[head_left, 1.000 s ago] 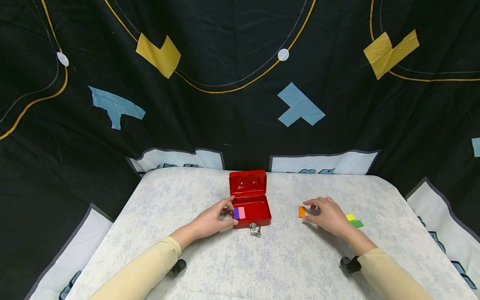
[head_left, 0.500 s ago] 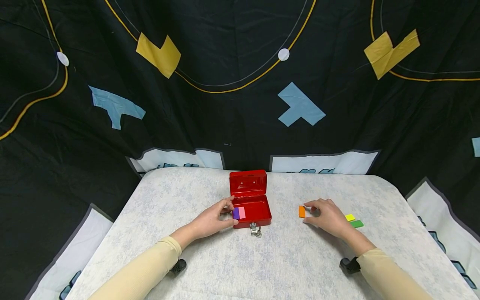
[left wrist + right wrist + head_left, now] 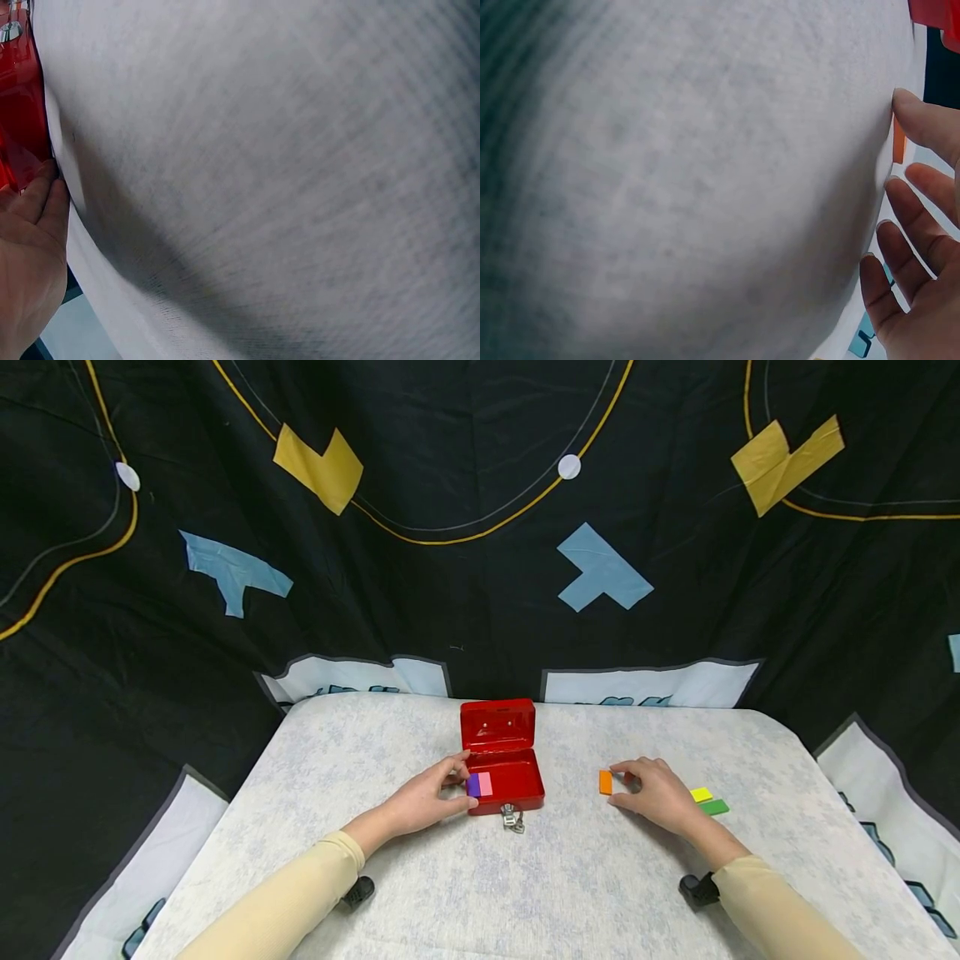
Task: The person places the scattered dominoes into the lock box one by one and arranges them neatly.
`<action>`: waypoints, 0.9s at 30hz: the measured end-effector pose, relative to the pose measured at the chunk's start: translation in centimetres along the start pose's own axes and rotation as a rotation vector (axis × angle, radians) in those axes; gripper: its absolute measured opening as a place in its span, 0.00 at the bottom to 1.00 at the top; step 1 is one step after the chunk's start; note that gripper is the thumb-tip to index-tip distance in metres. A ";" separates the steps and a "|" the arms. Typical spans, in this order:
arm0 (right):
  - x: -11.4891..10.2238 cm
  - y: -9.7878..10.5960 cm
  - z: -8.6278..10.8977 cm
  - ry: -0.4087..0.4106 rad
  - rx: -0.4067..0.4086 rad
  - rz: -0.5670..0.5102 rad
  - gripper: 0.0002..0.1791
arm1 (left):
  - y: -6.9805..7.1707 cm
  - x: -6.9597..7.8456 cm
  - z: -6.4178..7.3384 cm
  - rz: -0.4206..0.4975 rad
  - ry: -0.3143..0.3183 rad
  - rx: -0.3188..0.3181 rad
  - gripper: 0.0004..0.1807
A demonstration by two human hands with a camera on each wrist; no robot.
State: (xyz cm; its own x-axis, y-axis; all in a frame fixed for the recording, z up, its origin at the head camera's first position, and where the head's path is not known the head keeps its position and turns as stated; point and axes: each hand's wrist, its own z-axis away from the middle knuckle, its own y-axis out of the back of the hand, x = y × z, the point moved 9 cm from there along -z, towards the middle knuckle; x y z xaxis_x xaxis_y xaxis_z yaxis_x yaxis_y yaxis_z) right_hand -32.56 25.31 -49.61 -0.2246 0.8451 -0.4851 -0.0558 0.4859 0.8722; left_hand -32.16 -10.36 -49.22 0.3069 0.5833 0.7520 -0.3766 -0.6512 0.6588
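A small red cash box (image 3: 517, 777) stands with its lid (image 3: 498, 725) up, mid-table. Inside lie a purple block (image 3: 473, 785) and a pink block (image 3: 485, 783), side by side against the left wall. My left hand (image 3: 431, 795) grips the box's left side, thumb at the front corner, index finger towards the back; the left wrist view has its fingers along the red wall. To the right an orange block (image 3: 605, 782) lies on the table. My right hand (image 3: 654, 792) is beside it, thumb and index finger spread around its right edge; the right wrist view shows the fingers apart.
A yellow block (image 3: 701, 795) and a green block (image 3: 714, 807) lie beyond my right wrist. A lock with keys (image 3: 512, 817) hangs at the box's front. The table (image 3: 540, 885) has a pale patterned cover, and a dark curtain (image 3: 480, 602) hangs behind it.
My right fingertips have drawn back slightly to the right from the orange block, which lies in place. My left hand and the cash box have stayed put.
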 end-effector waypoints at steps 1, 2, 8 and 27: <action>0.0 0.0 0.0 0.000 0.000 0.001 0.29 | 0.0 0.0 0.0 0.000 -0.001 0.000 0.23; 0.1 0.0 -0.1 0.000 0.001 0.001 0.29 | 0.0 0.0 0.0 0.001 -0.001 0.000 0.23; -0.1 0.0 -0.3 0.005 -0.003 -0.005 0.29 | 0.0 0.1 0.0 0.003 0.002 -0.002 0.24; -0.5 0.0 -0.5 -0.006 -0.024 -0.057 0.27 | -0.1 -0.2 0.0 -0.002 -0.010 0.002 0.24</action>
State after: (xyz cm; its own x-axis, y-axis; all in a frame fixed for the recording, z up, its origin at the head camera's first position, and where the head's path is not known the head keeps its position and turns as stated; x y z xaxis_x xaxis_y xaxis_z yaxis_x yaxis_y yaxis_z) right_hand -32.96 24.76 -49.32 -0.2141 0.8176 -0.5346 -0.0916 0.5280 0.8443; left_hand -32.17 -10.41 -49.39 0.3164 0.5797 0.7509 -0.3743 -0.6511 0.6603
